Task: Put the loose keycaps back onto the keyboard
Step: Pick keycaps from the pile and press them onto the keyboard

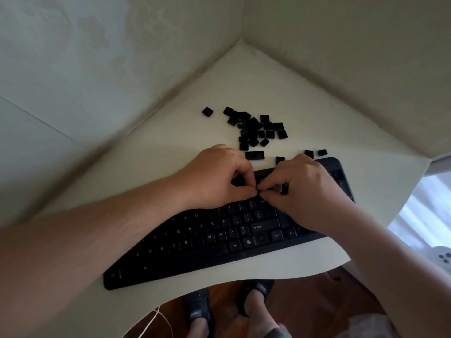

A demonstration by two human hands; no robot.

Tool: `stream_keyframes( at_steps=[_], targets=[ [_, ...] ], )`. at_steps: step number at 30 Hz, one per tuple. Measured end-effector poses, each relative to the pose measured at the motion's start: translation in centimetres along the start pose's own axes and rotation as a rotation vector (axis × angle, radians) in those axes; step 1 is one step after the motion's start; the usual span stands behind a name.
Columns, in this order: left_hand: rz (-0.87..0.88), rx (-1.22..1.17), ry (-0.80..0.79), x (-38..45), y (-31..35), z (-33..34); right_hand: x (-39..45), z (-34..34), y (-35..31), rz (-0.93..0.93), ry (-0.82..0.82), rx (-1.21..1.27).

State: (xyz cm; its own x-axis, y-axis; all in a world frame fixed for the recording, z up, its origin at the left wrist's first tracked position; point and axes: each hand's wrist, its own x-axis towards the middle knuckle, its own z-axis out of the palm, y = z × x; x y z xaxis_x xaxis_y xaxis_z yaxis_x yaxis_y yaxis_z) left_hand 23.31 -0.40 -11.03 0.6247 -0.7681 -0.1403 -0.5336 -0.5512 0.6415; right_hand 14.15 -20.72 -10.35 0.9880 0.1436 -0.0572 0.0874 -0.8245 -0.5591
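Both hands, left [219, 176] and right [302, 191], curl fingertips together over the keyboard [195, 240]; any held keycap is hidden. Square black plastic keycaps [256, 129] lie heaped toward the desk [146, 167] corner.

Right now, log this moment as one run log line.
step: seating keycap | left hand and right hand: fingertips meet over keyboard upper rows | loose keycaps: piled behind keyboard | task: unfinished

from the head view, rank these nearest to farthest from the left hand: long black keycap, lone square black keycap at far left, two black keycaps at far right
1. Long black keycap, just beyond the left hand.
2. Lone square black keycap, farther back left.
3. Two black keycaps, past the right hand.
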Motion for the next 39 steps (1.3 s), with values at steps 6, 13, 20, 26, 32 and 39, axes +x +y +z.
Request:
stream_keyframes(
  at_steps=[6,13,20,26,32,39],
  targets=[
    [-0.019,0.034,0.055,0.3,-0.2,-0.1,0.1,-0.3,0.2,-0.001,0.001,-0.066],
    [-0.001,0.142,0.026,0.9,0.2,-0.1,0.4,-0.2,-0.9,0.037,-0.030,-0.162],
    [-0.048,0.085,0.159,2.1,-1.1,-1.5,2.2,-2.1,-0.4,0.189,0.076,0.069],
    [0.003,0.296,0.190,2.9,-1.7,-1.3,4.8,-1.2,0.1,0.123,0.098,-0.138],
    [0.054,0.397,0.273,3.1,-1.3,-0.7,5.7,-0.9,-0.1,0.136,0.004,-0.283],
    [-0.068,-0.011,0.138,2.8,-0.8,-2.5,3.6,-2.0,-1.0,0.263,0.189,0.220]
  ],
)
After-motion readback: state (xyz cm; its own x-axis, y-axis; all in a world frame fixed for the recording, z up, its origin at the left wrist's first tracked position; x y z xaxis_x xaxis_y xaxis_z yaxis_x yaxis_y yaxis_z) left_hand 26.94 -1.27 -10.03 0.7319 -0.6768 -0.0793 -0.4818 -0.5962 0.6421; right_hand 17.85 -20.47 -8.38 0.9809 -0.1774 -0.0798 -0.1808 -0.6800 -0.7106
